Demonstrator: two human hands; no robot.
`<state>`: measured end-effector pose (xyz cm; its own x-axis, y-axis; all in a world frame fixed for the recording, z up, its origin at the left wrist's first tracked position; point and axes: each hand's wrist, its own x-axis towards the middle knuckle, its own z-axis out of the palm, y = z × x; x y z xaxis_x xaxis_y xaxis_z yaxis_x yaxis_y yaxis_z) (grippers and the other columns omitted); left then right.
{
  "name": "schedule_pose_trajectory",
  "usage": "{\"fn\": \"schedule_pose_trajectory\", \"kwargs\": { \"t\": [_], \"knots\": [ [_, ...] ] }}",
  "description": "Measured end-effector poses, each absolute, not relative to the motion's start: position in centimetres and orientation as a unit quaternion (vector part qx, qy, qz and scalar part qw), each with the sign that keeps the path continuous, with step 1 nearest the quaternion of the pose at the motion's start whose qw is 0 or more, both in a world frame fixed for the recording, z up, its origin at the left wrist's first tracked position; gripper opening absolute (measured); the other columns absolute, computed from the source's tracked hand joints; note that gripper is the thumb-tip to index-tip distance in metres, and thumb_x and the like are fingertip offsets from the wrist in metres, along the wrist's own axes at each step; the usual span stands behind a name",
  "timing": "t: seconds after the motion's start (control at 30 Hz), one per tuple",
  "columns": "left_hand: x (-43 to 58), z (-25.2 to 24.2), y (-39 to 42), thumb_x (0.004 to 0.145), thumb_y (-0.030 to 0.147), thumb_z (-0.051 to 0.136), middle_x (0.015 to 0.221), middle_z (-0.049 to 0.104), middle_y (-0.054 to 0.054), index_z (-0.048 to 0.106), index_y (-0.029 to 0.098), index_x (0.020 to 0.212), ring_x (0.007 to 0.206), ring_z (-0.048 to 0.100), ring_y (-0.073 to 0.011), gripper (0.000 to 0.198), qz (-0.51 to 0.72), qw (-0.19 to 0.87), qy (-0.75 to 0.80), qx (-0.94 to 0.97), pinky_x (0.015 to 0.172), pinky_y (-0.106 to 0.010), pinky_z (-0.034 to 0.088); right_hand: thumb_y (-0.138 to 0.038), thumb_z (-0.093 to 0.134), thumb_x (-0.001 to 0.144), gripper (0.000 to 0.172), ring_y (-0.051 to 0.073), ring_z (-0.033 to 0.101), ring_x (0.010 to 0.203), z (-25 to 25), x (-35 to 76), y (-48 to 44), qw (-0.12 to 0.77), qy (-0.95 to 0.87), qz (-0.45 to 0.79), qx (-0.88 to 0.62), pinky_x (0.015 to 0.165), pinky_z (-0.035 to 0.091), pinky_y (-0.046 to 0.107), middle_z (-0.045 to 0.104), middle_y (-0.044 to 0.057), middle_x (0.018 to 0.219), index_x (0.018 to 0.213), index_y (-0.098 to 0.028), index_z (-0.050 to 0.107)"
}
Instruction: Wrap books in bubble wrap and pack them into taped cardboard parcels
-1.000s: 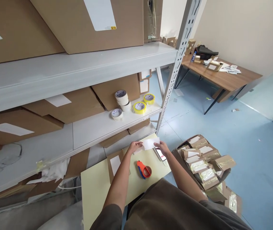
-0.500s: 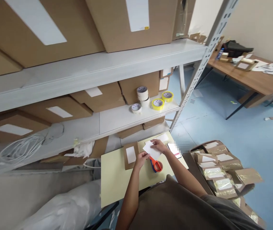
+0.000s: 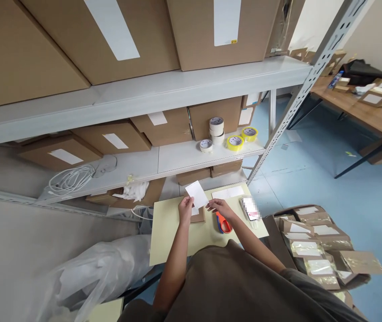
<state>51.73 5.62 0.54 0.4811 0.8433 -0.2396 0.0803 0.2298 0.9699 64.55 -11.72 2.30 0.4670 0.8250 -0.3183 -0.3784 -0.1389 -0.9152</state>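
Note:
A white paper label (image 3: 196, 193) is held up over the pale yellow table (image 3: 164, 232). My left hand (image 3: 186, 210) pinches it at the lower left edge. At its right corner are the closed fingertips of my right hand (image 3: 220, 207). Below the label lies a small cardboard box (image 3: 198, 218) with a white patch on top, partly hidden by my left hand and the label. Just under my right hand is a red and blue tape dispenser (image 3: 224, 224). White sheets (image 3: 228, 192) lie at the table's back edge, and a phone (image 3: 251, 209), partly blurred out, rests at the right.
A grey metal shelf (image 3: 191, 96) with cardboard boxes rises behind the table. White tape rolls (image 3: 216, 127) and yellow tape rolls (image 3: 235, 143) stand on it, beside coiled white cable (image 3: 73, 179). Right of the table is a large carton of small parcels (image 3: 311, 246); plastic wrap (image 3: 103, 268) lies left.
The label has moved left and up, now over the small box. My right hand has slid from its upper part to its right corner. The camera view has shifted left.

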Motion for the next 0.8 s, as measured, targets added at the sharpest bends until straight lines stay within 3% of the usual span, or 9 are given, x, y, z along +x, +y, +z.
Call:
{"fn": "schedule_pose_trajectory", "kwargs": {
  "t": [0.6,0.8],
  "knots": [
    [51.5,0.7,2.3,0.065,0.067,0.087,0.095,0.080,-0.012,0.074,0.014,0.098,0.081,0.074,-0.0229,0.063,0.280,0.693,0.410,0.523,0.072,-0.033,0.060,-0.056,0.074,0.087,0.034,0.019,0.069,0.078,2.6,63.9,-14.1,0.666,-0.218,0.431,-0.569,0.077,0.048,0.032,0.077,0.004,0.080,0.083,-0.022,0.072],
    [51.0,1.7,1.6,0.064,0.052,0.093,0.115,0.078,-0.014,0.072,0.020,0.128,0.096,0.074,-0.0257,0.075,0.271,0.581,0.435,0.633,0.083,-0.035,0.058,-0.057,0.075,0.088,0.034,0.020,0.068,0.079,4.2,63.2,-14.1,0.664,-0.241,0.432,-0.561,0.078,0.049,0.033,0.076,0.003,0.080,0.085,-0.024,0.071]
  ]
}}
